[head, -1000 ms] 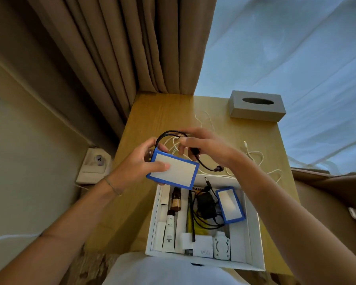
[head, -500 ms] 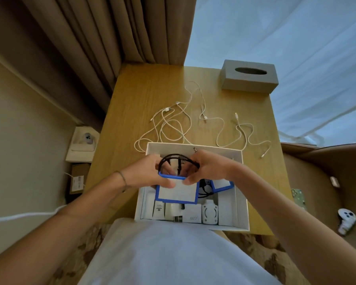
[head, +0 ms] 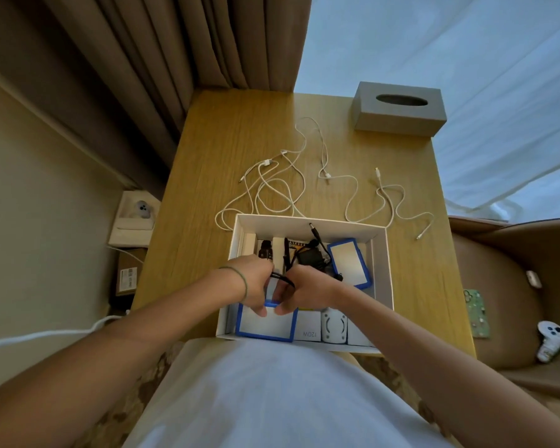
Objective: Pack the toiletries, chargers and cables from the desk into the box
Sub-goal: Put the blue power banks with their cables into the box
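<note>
Both hands are down inside the white box (head: 383,270), close together over its near left part. The left hand (head: 254,282) has its fingers curled down onto the far edge of a blue-framed white pack (head: 265,324), gripping it along with a loop of black cable (head: 282,279) that runs across between the two hands. The right hand (head: 301,291) is curled the same way, its fingertips pinching the pack's far edge just beside the left hand's, with the black cable passing over its knuckles. The pack lies flat in the box's near left corner.

Just right of the pack, along the box's near wall, stand a white block marked 120W (head: 308,326) and a white charger (head: 333,325) with curved slots. Farther in, beyond the hands, are a black power adapter (head: 309,257) with its plug tip poking up toward the box's far wall, a small dark bottle (head: 265,250) at the far left, and a second blue-framed pack (head: 348,261) leaning at the right.

The box sits at the near edge of a wooden desk (head: 227,147). Beyond the box's far wall, loose white cables (head: 272,185) sprawl over the desk, some touching that wall. A grey tissue box (head: 400,108) stands at the desk's far right corner, well apart from the white box.
</note>
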Action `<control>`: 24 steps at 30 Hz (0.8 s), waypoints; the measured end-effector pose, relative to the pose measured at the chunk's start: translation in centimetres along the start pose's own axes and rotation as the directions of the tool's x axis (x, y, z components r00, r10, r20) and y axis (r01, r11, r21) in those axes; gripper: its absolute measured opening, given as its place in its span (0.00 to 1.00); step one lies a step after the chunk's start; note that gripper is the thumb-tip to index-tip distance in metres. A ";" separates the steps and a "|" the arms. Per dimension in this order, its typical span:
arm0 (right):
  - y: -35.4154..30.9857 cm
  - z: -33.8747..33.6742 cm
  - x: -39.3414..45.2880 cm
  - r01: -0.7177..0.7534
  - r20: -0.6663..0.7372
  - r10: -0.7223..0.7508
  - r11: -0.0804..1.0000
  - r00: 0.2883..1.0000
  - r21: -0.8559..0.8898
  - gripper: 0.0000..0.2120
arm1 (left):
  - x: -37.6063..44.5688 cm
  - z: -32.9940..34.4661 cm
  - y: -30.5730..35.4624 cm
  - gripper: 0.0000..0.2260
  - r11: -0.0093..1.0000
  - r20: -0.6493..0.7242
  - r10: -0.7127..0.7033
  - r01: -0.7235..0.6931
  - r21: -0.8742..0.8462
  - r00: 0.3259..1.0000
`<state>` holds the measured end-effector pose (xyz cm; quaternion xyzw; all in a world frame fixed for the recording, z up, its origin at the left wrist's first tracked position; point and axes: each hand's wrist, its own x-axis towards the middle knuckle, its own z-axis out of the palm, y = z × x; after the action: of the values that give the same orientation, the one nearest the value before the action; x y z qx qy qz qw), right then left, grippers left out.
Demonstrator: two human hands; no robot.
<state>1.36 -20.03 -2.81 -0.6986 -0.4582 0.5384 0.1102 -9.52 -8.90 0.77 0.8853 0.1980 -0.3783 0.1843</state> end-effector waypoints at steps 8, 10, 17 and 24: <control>-1.2 1.4 -0.5 0.075 -0.157 -0.123 0.957 0.980 -0.280 0.15 | 1.3 -0.2 -0.2 0.22 0.980 0.147 0.064 -0.091 0.180 0.987; -1.0 1.7 -1.0 0.079 -0.241 -0.149 0.957 0.959 -0.279 0.12 | 1.5 0.2 -0.4 0.22 0.977 0.148 0.076 -0.103 0.187 0.986; -0.2 0.2 -2.1 0.050 -0.375 -0.178 0.944 0.910 -0.327 0.13 | 1.0 1.9 -0.4 0.20 0.960 -0.012 0.083 -0.077 0.268 0.996; -1.5 -6.3 -2.7 0.136 -0.586 -0.137 0.990 0.798 -0.046 0.11 | -0.6 -3.1 -1.4 0.07 0.984 -0.405 0.178 -0.166 0.064 0.897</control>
<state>5.95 -19.13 2.42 -0.7961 -0.4512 0.2861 0.2842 -8.72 -6.41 2.92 0.9612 0.1480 -0.1695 0.1593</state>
